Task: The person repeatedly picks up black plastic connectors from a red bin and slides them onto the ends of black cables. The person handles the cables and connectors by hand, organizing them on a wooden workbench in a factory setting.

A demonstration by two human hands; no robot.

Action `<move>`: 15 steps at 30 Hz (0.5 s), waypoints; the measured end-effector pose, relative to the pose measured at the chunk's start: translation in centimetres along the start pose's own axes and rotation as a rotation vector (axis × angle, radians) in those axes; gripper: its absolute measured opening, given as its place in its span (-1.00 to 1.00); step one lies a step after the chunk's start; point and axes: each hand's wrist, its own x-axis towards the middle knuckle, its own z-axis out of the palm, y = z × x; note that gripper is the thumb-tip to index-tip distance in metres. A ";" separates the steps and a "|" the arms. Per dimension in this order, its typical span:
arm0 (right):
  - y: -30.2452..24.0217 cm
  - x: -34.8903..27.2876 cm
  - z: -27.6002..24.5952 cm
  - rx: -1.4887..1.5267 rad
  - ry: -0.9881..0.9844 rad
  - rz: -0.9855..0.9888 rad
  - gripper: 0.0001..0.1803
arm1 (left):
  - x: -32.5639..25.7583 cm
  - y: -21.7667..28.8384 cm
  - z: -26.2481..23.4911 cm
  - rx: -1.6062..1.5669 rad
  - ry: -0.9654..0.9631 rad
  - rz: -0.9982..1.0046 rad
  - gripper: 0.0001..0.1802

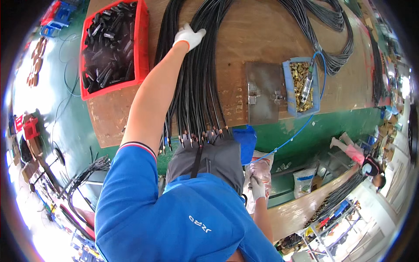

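**Position and Grip**

Your gloved left hand [189, 37] lies on the black cables [196, 83], thumb spread; whether it grasps any, you cannot tell. The cables lie along the brown table [235, 39], ends projecting past its near edge toward you. Your gloved right hand [258, 188] is low, beside a bag [261, 167]; its grip cannot be determined. A red bin [142, 56] stands left of the cables.

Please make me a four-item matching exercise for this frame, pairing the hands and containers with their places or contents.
1. Left hand
2. Right hand
3. Red bin
4. Blue tray

A. Has gold-coloured fittings inside
B. At the black cables
C. Has black parts inside
D. By the pinkish bag

Pairs: 1-B; 2-D; 3-C; 4-A
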 end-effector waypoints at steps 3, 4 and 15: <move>-5.0 3.0 -1.6 -0.128 0.067 -0.282 -0.62 | -2.8 1.1 -0.8 -0.006 -0.046 -0.058 0.17; -6.5 3.8 -2.7 -0.178 0.054 -0.383 -0.61 | -4.3 1.0 -0.4 -0.004 -0.074 -0.080 0.17; -38.2 6.9 0.5 -0.195 -0.456 -0.751 -0.57 | -19.8 -2.9 1.1 -0.140 -0.104 -0.312 0.31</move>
